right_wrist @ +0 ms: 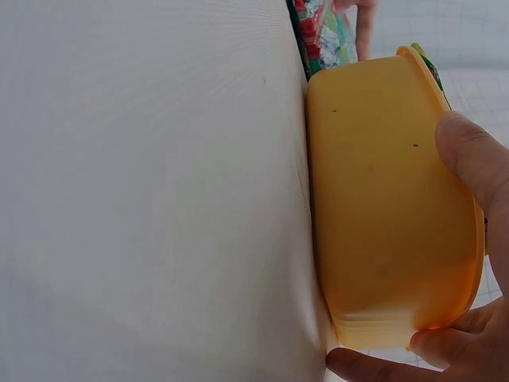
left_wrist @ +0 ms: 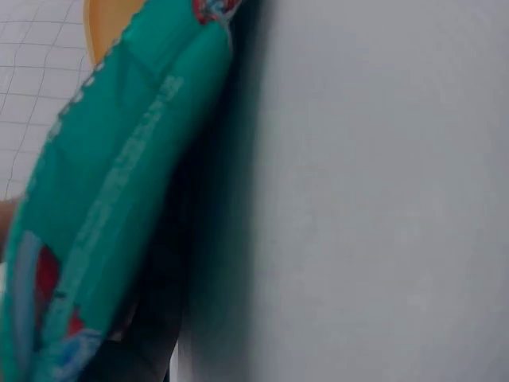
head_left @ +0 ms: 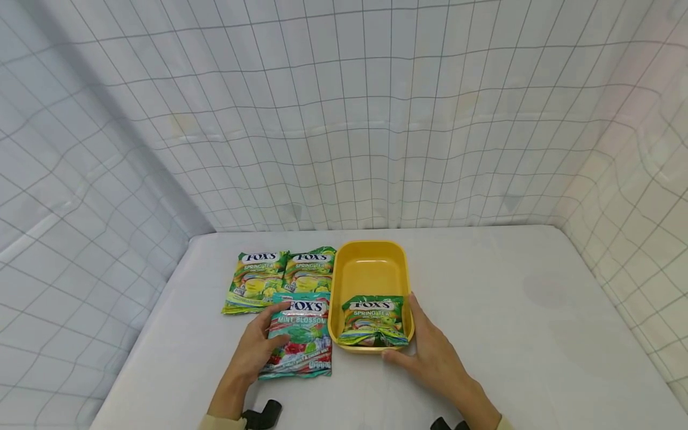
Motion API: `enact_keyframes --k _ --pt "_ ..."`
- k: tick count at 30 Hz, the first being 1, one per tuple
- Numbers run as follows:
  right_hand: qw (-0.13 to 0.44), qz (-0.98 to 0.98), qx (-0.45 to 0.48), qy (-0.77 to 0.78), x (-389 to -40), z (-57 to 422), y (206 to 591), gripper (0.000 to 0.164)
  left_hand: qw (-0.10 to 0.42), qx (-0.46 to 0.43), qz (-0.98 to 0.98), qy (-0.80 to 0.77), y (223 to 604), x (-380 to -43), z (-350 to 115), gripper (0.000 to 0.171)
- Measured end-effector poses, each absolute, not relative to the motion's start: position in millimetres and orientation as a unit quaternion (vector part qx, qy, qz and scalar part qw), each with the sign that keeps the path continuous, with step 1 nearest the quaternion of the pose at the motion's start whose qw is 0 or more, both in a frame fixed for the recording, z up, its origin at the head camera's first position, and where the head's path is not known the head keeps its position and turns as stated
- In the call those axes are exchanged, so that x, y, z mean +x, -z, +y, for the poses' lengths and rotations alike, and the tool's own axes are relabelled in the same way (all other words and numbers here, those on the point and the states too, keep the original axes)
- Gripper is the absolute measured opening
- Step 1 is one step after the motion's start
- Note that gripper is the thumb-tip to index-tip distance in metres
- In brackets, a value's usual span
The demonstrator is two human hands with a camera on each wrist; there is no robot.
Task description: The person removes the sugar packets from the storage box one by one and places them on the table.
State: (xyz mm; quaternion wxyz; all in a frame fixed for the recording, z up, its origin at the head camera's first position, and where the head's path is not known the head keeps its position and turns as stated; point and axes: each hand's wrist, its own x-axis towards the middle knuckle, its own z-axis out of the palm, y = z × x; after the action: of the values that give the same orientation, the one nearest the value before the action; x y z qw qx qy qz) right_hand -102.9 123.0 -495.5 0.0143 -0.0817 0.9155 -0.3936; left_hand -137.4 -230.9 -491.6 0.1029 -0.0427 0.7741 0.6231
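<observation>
In the head view, my left hand holds a teal Fox's Mint Blossom candy bag by its left side. The forefinger and thumb lie across its front; the other fingers are hidden. The bag's teal edge fills the left of the left wrist view. My right hand grips the near right corner of a yellow plastic tub, thumb on the near rim and fingers along the right side. A green Fox's Spring Tea candy bag leans in the near half of the tub.
Two more green Spring Tea bags, one at the left and one beside the tub, lie behind the teal bag. White tablecloth covers the table. Grid-patterned white cloth walls enclose the back and sides.
</observation>
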Motion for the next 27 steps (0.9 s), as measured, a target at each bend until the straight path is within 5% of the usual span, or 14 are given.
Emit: enact_keyframes --k 27 --pt "0.023 0.917 -0.073 0.391 -103 123 494 0.126 0.074 -0.068 0.779 -0.619 457 -126 -240 0.048"
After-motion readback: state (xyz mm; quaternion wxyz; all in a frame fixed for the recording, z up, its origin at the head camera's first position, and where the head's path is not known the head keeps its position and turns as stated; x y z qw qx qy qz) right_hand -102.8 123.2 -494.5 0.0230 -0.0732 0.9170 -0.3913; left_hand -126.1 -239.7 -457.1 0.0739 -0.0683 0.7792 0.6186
